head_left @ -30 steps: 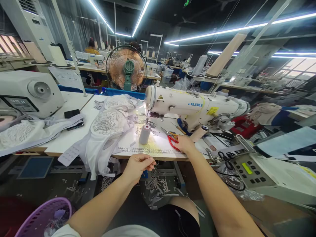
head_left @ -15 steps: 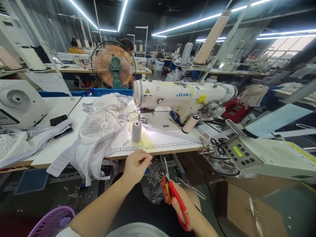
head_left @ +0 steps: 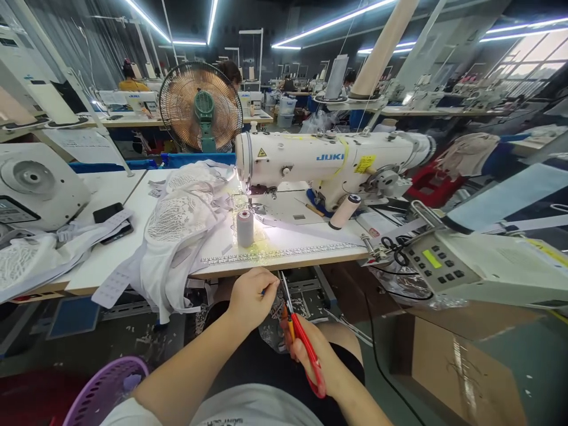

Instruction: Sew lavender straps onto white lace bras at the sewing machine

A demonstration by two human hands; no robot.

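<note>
Just below the table's front edge, my left hand [head_left: 254, 297] is closed in a pinch; whatever its fingertips hold is too small to make out. My right hand [head_left: 310, 349] is wrapped round red-handled scissors [head_left: 306, 343], with an orange part showing near the fingers. The scissor blades point up and reach close beside my left fingertips. A grey thread spool [head_left: 245, 229] stands upright on the table beyond my hands, near the needle of the white sewing machine [head_left: 306, 157]. White lace bras [head_left: 173, 231] lie heaped to the left, partly hanging over the edge.
A measuring tape strip [head_left: 275, 253] runs along the table's front. A pale pink thread cone [head_left: 345, 212] leans at the right. A control box [head_left: 437, 260] stands further right, above a cardboard box [head_left: 465, 367]. A purple basket [head_left: 106, 390] sits low left. A fan [head_left: 202, 109] stands behind.
My right hand has moved up and left with the scissors, bringing the blades beside my left fingertips. My left hand stays pinched and has shifted slightly right. The camera view has shifted a little.
</note>
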